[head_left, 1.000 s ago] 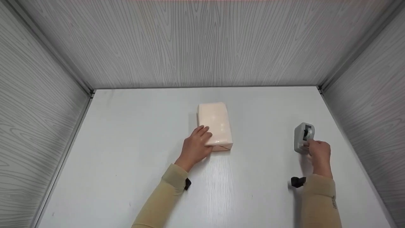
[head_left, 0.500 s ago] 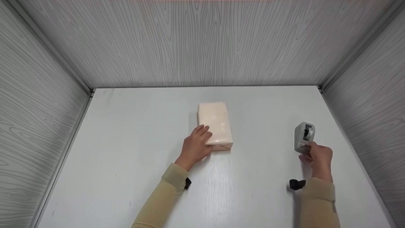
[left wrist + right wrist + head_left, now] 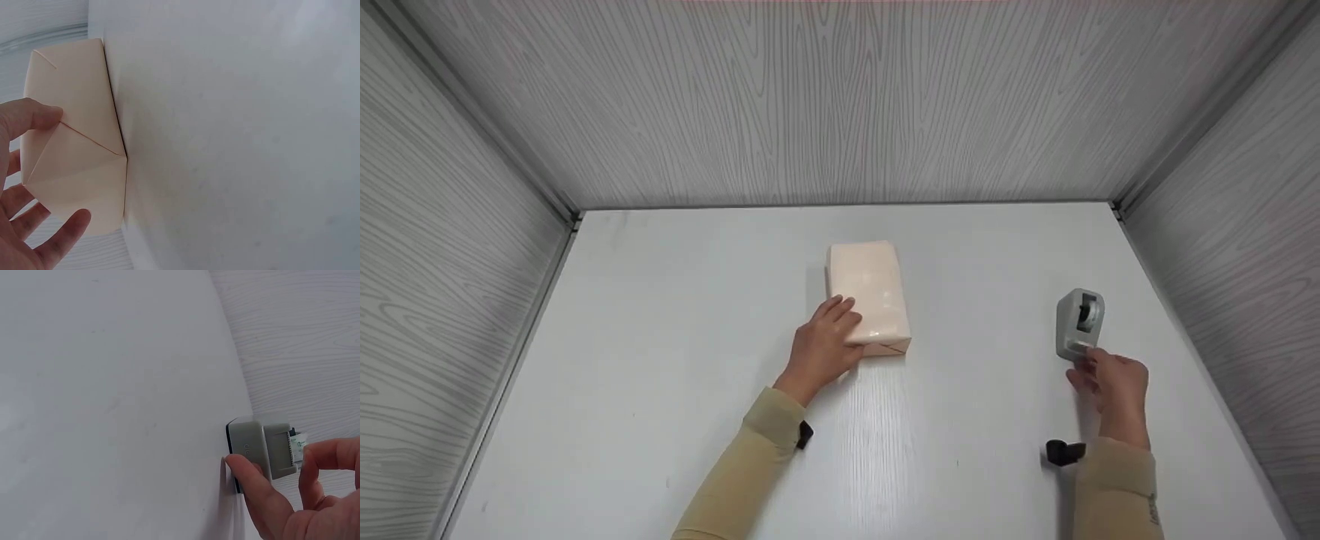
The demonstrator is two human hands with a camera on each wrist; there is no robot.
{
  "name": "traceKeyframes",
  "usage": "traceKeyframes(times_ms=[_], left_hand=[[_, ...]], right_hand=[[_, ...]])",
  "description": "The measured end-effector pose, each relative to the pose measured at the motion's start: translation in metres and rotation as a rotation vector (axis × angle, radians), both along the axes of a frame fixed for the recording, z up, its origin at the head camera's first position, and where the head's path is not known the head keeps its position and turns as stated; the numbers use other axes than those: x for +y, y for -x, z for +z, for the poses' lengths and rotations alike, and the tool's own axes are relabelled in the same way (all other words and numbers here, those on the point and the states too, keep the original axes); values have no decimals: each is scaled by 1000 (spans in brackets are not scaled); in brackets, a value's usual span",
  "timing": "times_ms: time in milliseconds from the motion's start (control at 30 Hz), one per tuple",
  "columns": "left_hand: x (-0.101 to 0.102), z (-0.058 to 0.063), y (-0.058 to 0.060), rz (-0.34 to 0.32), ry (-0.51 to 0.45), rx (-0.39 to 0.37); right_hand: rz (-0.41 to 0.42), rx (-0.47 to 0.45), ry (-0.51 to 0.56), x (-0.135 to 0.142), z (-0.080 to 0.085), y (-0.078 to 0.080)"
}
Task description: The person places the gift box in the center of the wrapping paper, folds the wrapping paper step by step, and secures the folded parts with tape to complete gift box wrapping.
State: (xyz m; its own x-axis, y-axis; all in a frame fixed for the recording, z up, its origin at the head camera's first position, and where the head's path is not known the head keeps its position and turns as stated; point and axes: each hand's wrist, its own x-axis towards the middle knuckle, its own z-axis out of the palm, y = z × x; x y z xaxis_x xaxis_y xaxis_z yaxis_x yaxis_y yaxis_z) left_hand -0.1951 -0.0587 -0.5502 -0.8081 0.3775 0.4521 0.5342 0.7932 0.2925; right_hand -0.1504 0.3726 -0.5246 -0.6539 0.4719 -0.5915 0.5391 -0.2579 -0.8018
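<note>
A box wrapped in pale peach paper [image 3: 874, 285] lies on the table, its folded end toward me. My left hand [image 3: 823, 351] grips its near left corner, fingers over the top and thumb at the end. In the left wrist view the thumb presses on the end of the wrapped box [image 3: 84, 84], beside the edge of a folded flap. To the right, my right hand [image 3: 1119, 386] is at the near end of a grey tape dispenser [image 3: 1067, 330]. In the right wrist view its fingers pinch the end of the clear tape [image 3: 298, 441] beside the toothed cutter.
The white table [image 3: 697, 300] is bordered by grey wood-grain panels at the back [image 3: 840, 105], left [image 3: 450, 262] and right [image 3: 1245, 225]. A black wrist camera [image 3: 1063, 452] sticks out from the right cuff.
My right hand has drawn back slightly toward me, from over the tape roll to the dispenser's near end. The left hand and the wrapped box have stayed in place.
</note>
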Motion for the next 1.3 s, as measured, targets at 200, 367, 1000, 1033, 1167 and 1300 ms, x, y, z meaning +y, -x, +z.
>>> traceKeyframes(times_ms=[200, 367, 1000, 1033, 1167, 1300], left_hand=[[0, -1, 0, 1, -4, 6], [0, -1, 0, 2, 5, -2], [1, -1, 0, 0, 13, 3], [0, -1, 0, -1, 12, 4], [0, -1, 1, -3, 5, 6], [0, -1, 1, -6, 2, 2]], right_hand=[[-11, 34, 30, -1, -2, -5], [23, 43, 36, -2, -3, -9], [198, -61, -370, 4, -11, -13], [228, -84, -426, 4, -10, -13], [321, -125, -601, 7, -6, -10], [372, -128, -695, 9, -6, -7]])
